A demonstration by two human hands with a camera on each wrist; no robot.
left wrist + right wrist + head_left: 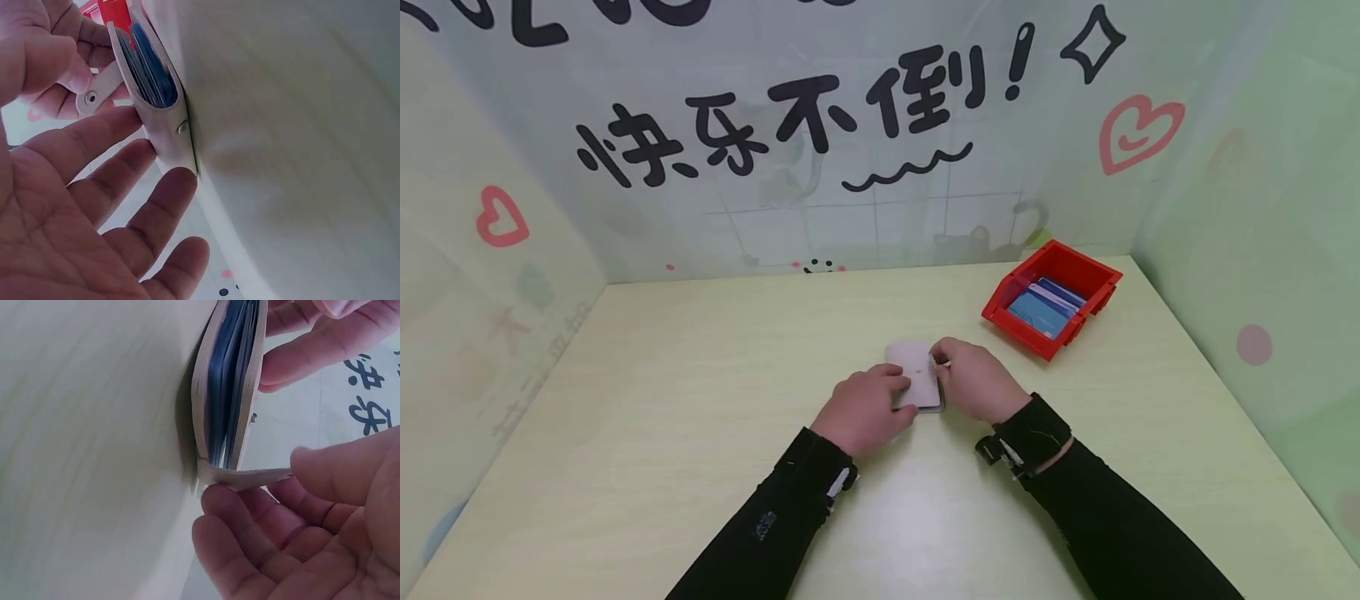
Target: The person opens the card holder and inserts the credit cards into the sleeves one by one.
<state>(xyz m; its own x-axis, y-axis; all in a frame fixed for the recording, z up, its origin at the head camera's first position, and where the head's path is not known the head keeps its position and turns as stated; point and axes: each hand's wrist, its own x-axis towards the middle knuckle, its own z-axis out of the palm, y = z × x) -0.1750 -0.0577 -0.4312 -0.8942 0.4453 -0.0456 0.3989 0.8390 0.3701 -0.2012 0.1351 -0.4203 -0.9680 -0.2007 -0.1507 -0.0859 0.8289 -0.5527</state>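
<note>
A pale pink card holder [916,375] lies flat on the table, with a stack of blue and grey cards [149,69] showing between its covers. My left hand [867,410] rests its extended fingers on the holder's left side, the thumb by its near edge. At the right edge, my right hand [979,382] pinches the small closing strap [244,477] between thumb and fingers. The strap stands lifted away from the cover, and its metal snap [91,97] is visible in the left wrist view. A matching stud [254,417] sits on the cover.
Behind and to the right of my right hand stands a red bin [1017,332] holding several blue and purple cards or packets [1042,310]. Printed cloth walls [820,225] border the pale wooden table [700,375] at the back and both sides.
</note>
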